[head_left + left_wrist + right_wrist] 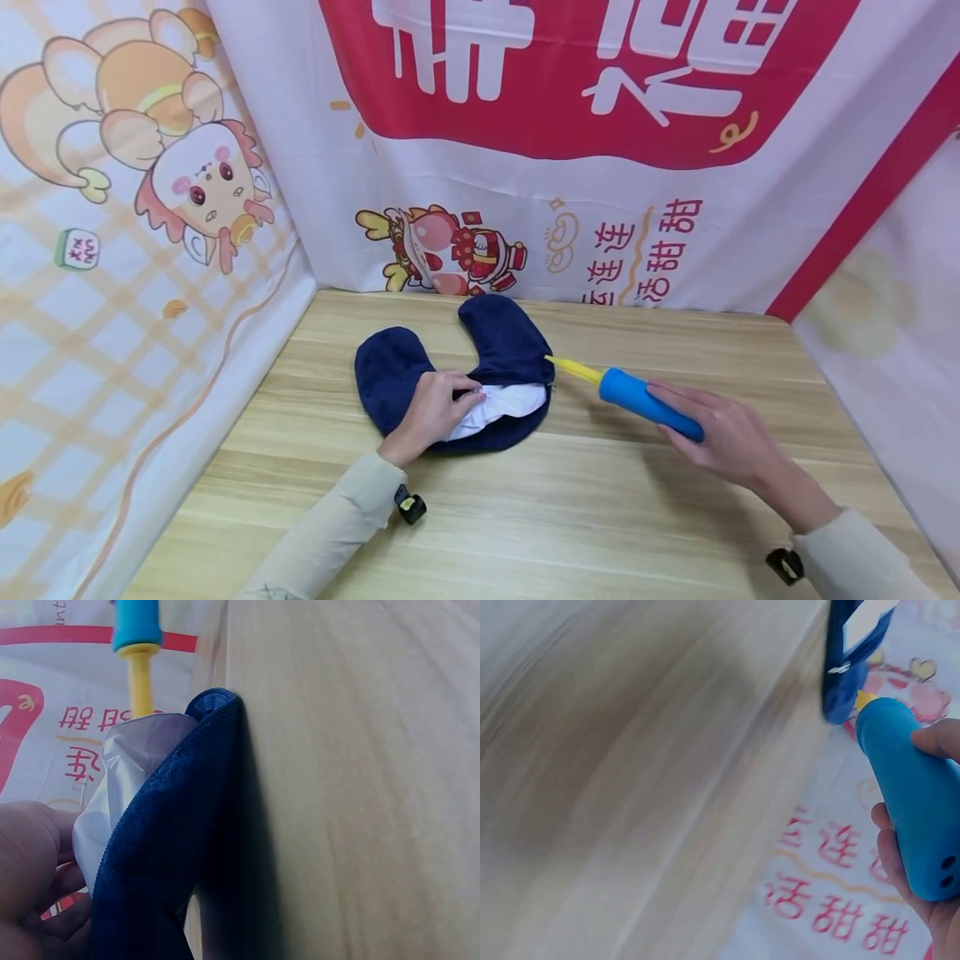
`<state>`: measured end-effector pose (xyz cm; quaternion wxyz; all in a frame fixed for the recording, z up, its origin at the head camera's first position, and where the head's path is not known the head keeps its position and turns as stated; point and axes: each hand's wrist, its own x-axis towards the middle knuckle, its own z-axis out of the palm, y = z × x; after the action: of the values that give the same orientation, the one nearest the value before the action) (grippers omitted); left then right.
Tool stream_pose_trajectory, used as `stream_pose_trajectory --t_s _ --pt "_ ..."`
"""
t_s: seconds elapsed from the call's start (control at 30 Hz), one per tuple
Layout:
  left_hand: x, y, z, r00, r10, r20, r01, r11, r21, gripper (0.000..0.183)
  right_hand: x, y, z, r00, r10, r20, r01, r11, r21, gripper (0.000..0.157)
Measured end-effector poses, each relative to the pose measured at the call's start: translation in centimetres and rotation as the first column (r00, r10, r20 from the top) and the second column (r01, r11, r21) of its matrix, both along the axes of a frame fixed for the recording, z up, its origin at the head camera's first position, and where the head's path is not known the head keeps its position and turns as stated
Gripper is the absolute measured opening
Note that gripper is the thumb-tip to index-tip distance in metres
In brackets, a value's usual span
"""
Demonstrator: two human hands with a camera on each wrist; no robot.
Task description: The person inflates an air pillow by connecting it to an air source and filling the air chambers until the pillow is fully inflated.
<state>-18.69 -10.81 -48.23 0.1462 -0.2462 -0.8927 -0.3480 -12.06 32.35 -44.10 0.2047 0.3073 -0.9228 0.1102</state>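
A navy U-shaped neck pillow (513, 337) lies on the table, its zipped cover open along the near curve. White inner lining (517, 402) shows through the gap. My left hand (431, 408) pinches the lining at the left end of the opening; the left wrist view shows the lining (120, 787) bulging beside the zip edge. In my right hand (731, 433) is a blue hand pump (637, 400) with a yellow nozzle (573, 367). The nozzle points left, its tip close to the pillow's right side; contact I cannot tell. The fingers wrap the blue barrel (911, 795) in the right wrist view.
A wood-grain table (585, 508) carries the pillow. Printed cloth hangs behind it as a back wall (300, 150), with more cloth at the left and right sides. Each sleeve has a small black wrist device, such as the left one (410, 506).
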Motion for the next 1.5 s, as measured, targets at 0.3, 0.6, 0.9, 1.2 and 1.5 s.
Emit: stream_pose_trajectory --t_s 0.3,0.6,0.9,1.2,1.5 --pt "-0.6 0.4 0.1 1.0 0.002 -0.026 -0.003 0.999 -0.05 0.011 1.7 -3.3 3.1 0.996 0.075 -0.057 -0.076 0.997 -0.022 0.073" --pt "-1.0 0.8 0.2 1.0 0.021 -0.017 -0.023 0.995 -0.093 0.011 3.1 -5.5 4.8 0.988 0.138 -0.07 -0.141 0.989 -0.041 0.069" --pt "-1.3 0.9 0.3 1.0 0.026 -0.014 -0.027 0.992 -0.125 0.011 3.5 -6.6 4.6 0.988 0.144 -0.05 -0.145 0.989 -0.018 0.066" --pt "-1.2 1.4 0.6 0.999 0.034 -0.025 -0.038 0.987 -0.155 0.01 3.3 -6.9 4.0 0.989 0.144 -0.019 -0.144 0.989 -0.011 0.068" --pt "-0.9 1.9 0.5 0.994 0.086 -0.065 -0.097 0.977 -0.189 0.006 4.0 -8.0 4.0 0.993 0.117 -0.019 -0.117 0.993 -0.005 0.069"
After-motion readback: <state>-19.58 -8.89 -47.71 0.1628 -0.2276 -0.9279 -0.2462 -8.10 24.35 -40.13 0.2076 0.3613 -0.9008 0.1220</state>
